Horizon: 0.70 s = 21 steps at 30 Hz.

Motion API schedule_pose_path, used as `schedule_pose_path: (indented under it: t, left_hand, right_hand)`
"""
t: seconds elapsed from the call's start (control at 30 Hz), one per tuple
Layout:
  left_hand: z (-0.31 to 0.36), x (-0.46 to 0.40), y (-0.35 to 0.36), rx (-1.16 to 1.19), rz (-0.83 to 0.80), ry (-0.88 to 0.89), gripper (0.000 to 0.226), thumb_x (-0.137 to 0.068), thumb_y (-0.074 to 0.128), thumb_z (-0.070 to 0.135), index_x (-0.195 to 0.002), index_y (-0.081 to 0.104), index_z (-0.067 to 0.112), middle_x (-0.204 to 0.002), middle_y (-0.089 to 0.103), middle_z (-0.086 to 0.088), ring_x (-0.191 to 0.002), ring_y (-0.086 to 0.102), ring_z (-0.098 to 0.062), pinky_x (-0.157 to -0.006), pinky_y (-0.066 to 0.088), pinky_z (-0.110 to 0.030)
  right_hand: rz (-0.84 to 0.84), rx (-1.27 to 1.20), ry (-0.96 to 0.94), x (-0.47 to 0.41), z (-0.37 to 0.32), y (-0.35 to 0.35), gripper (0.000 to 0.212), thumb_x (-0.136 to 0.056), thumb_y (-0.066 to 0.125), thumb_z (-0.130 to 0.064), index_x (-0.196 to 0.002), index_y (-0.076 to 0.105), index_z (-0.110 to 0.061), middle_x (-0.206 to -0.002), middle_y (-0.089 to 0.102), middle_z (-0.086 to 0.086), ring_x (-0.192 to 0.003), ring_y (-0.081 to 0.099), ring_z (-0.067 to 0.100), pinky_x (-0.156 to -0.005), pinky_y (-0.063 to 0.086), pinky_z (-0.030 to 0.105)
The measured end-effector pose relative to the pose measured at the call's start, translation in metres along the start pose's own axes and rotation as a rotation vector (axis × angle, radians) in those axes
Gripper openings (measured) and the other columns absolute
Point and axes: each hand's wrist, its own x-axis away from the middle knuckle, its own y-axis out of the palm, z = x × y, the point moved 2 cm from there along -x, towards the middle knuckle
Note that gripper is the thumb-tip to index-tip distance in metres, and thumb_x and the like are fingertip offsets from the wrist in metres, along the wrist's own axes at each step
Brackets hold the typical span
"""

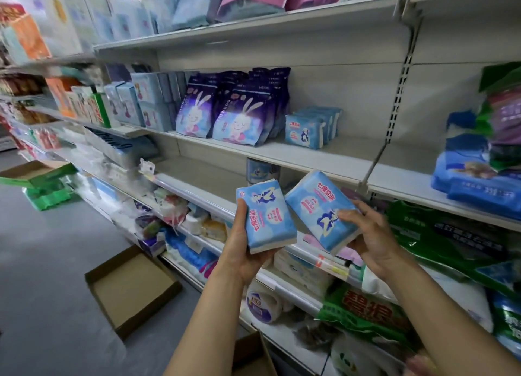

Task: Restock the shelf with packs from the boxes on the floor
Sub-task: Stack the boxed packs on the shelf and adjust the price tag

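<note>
1. Left hand (239, 251): grip wrapped round left pack (266, 216), thumb on the pack's left edge, fingers behind. Pack upright, slightly tilted, print upside down.
2. Right hand (369, 240): grip pinching right pack (320, 209) at its right end, thumb on the front face, fingers underneath. Pack tilted, top leaning left.
3. The two packs sit side by side, near corners just about touching, both held up in front of the shelf (324, 157), below the middle board.
4. Matching blue packs (307, 129) stand in a short row on that board, above and just far of the held ones. Bunny packs (242, 116) directly left of them.
5. Bare board to the right of the row, up to the bracket.
6. Open box (132, 287) on the floor, left of the left forearm. Second box (251, 353) at the bottom edge, between the forearms, only a corner visible.
7. Green bags (439, 240) on the lower shelf, right of the right hand.
</note>
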Motion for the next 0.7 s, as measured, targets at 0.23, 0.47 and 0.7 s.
schedule_pose_path:
  t: [0.23,0.47,0.7]
  left_hand:
    - [0.058,-0.054,-0.029,-0.091,-0.086,-0.07,0.061,-0.084,0.048,0.064,-0.124,0.063,0.02,-0.11,0.073,-0.011,-0.089,0.072,-0.027,-0.09,0.051,-0.049]
    - [0.104,-0.103,-0.058,-0.161,-0.146,-0.175,0.057,-0.091,0.044,0.063,-0.121,0.064,0.02,-0.109,0.074,-0.01,-0.089,0.073,-0.026,-0.089,0.052,-0.048]
    - [0.135,-0.141,-0.06,-0.185,-0.247,-0.252,0.056,-0.086,0.059,0.049,-0.13,0.058,0.014,-0.12,0.069,-0.015,-0.102,0.069,-0.031,-0.081,0.059,-0.046]
  right_hand:
    - [0.118,-0.044,-0.016,-0.04,0.016,0.053,0.013,-0.083,0.065,-0.008,-0.093,0.062,-0.015,-0.079,0.072,0.005,-0.074,0.065,0.023,-0.07,0.05,0.037]
    - [0.251,-0.033,-0.017,-0.073,0.038,0.103,0.042,-0.064,0.078,-0.015,-0.103,0.062,-0.016,-0.088,0.073,0.005,-0.078,0.069,0.022,-0.067,0.055,0.036]
    - [0.357,0.04,-0.094,-0.106,0.03,0.134,0.037,-0.076,0.074,0.0,-0.104,0.057,-0.016,-0.094,0.071,0.004,-0.069,0.069,0.011,-0.057,0.056,0.027]
